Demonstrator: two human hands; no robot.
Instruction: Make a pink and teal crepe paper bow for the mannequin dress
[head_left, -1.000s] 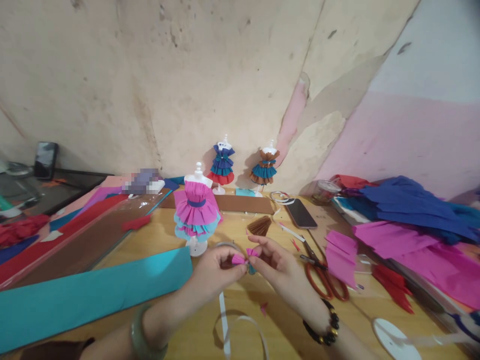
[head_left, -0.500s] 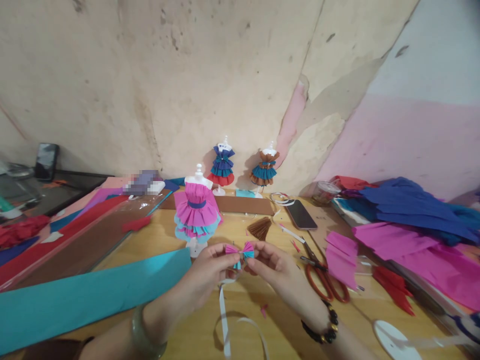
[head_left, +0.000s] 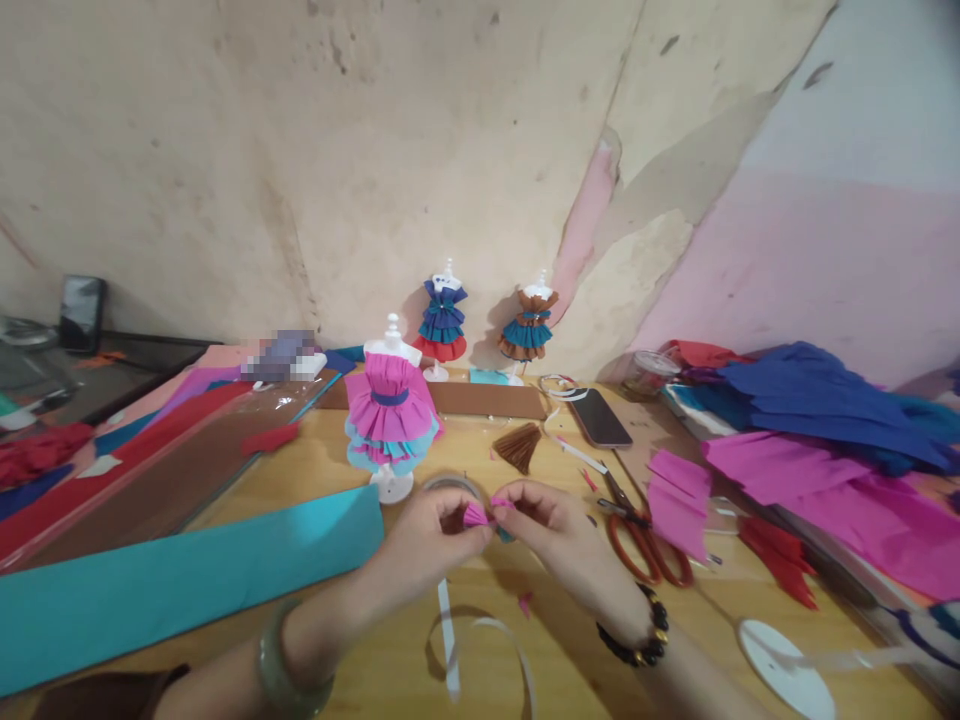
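Between my two hands is a small pleated paper bow (head_left: 475,515), pink with some teal showing low on its right. My left hand (head_left: 435,528) pinches the bow's left side between thumb and fingers. Its right side is pinched by my right hand (head_left: 541,522), whose fingers cover much of it. Just behind my hands stands a small white dress form (head_left: 392,350) wearing a pink and light blue ruffled paper dress (head_left: 390,410) with a dark blue belt. A roll of tape (head_left: 454,485) lies partly hidden behind my left hand. White tape strips (head_left: 448,635) curl on the table below.
Scissors (head_left: 646,545), a phone (head_left: 601,417) and a brown pleated paper fan (head_left: 517,447) lie to the right. A teal paper strip (head_left: 187,580) stretches leftward. Two more dressed forms, one blue (head_left: 442,322), one brown (head_left: 529,325), stand by the wall. Paper piles (head_left: 832,405) fill the right side.
My fingers have turned and closed further over the bow, so less teal shows and more of it is hidden. The view has shifted slightly; the tape roll is now more visible behind my hands.
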